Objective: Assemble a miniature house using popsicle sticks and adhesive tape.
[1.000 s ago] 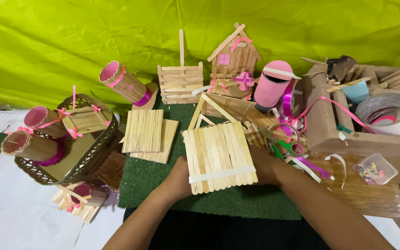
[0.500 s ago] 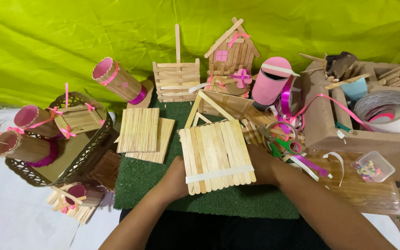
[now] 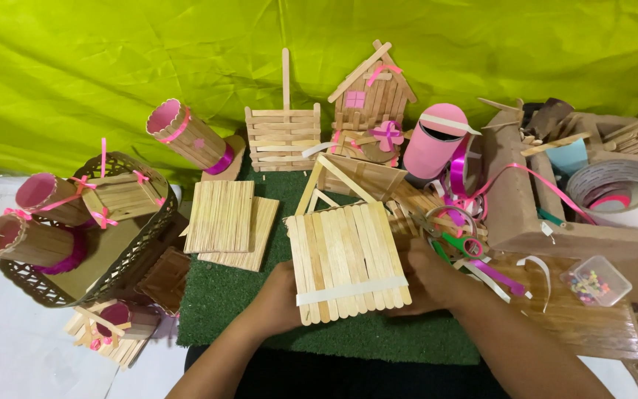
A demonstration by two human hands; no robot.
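Observation:
A flat panel of pale craft sticks (image 3: 347,260), bound by a cross stick near its lower edge, is held up over a green turf mat (image 3: 223,295). My left hand (image 3: 278,299) grips its lower left side. My right hand (image 3: 430,281) grips its right side, partly hidden behind the panel. Just behind the panel stands a triangular stick frame (image 3: 348,181). Two more flat stick panels (image 3: 223,222) lie stacked on the mat to the left.
A stick house with pink trim (image 3: 374,100), a small stick fence (image 3: 283,137) and a pink cylinder (image 3: 434,144) stand at the back. Stick cups with pink ribbon sit in a woven basket (image 3: 123,255) at left. Scissors (image 3: 455,240), ribbon, tape rolls and a bead box (image 3: 596,281) crowd the right.
The view has drifted slightly, so everything sits a little lower in the frame. Both hands keep hold of the stick panel in nearly the same place.

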